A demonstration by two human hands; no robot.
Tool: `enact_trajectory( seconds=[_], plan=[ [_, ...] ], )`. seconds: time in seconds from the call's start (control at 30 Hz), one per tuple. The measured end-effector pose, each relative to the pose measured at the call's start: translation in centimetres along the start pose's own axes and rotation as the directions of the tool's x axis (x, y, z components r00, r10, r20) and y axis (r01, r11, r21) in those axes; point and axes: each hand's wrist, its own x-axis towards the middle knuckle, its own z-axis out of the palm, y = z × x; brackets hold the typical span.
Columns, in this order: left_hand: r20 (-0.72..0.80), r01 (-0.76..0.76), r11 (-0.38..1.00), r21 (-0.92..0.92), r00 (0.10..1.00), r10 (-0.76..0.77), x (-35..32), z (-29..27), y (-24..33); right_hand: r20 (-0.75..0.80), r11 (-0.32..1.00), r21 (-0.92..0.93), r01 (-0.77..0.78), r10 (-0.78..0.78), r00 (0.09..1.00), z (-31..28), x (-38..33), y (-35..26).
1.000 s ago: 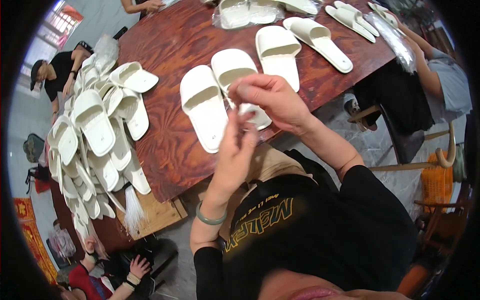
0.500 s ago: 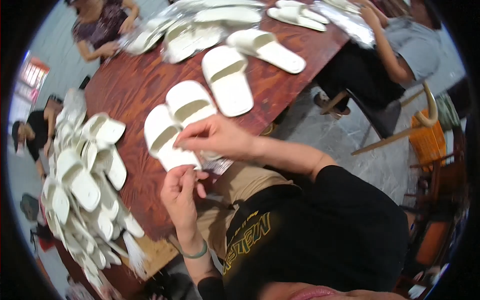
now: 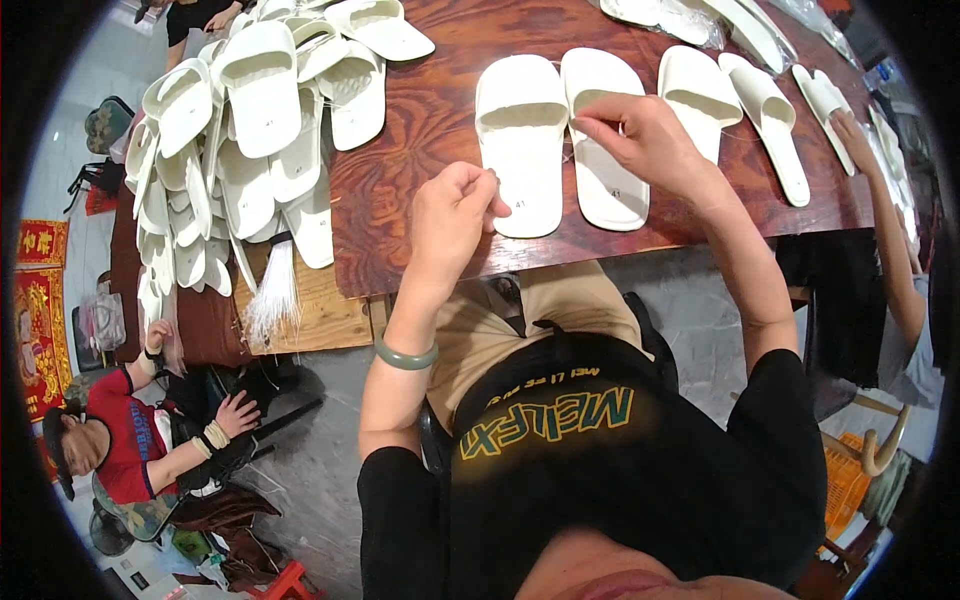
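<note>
thread: a thin pale thread runs between the two raised hands, above the near edge of the table; most of its length is too fine to follow.
left hand: the left hand is closed in a loose fist, thumb and forefinger pinched at the top on one end of the thread; a green bangle sits on the wrist.
right hand: the right hand is pinched at the fingertips on the other end, hovering over a white slipper.
pair beneath: that slipper lies beside another white slipper, the two side by side, toes away from the person, heels near the table edge; smooth moulded foam with broad straps.
table: dark red-brown wooden table, grain showing, its near edge just past the heels.
further right: more white slippers in a row, and another person's arm reaching in at the right rim.
heap: a large pile of white slippers covers the left end, overlapping and spilling over the edge.
tassel: a white fibre bundle hangs onto a pale plywood board.
open room: a bare strip of wood lies between the pile and the pair.
floor: grey concrete, a seated person in red at lower left.
</note>
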Motion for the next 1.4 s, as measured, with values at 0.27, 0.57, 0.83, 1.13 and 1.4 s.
enact_trajectory(
  seconds=[0.27, 0.57, 0.83, 1.13, 1.4],
  plan=[
    [-0.053, -0.23, 0.865, 0.447, 0.958, 0.282, 3.4, 2.1, 1.0, -0.075, 0.947, -0.26, 0.19, -0.216, 0.973, 0.7, 6.7, 3.5],
    [-0.012, -0.354, 0.501, 0.79, 0.808, 0.59, 7.0, 3.8, 0.6, 0.356, 0.951, 0.214, -0.223, 0.136, 0.924, 2.3, 12.5, 7.3],
    [-0.041, -0.335, 0.503, 0.796, 0.8, 0.598, 8.2, 3.9, 0.5, 0.403, 0.863, 0.413, -0.292, 0.115, 0.908, 2.7, 12.7, 8.2],
    [-0.036, -0.283, 0.91, 0.304, 0.951, 0.307, 5.1, 3.7, 2.2, 0.166, 0.87, 0.395, -0.295, 0.248, 0.954, 2.7, 12.5, 9.5],
    [0.444, -0.301, 0.937, -0.177, 0.825, 0.349, 2.5, 4.6, 5.6, 0.149, 0.845, 0.454, -0.281, 0.239, 0.959, 2.4, 12.2, 9.4]
  ],
)
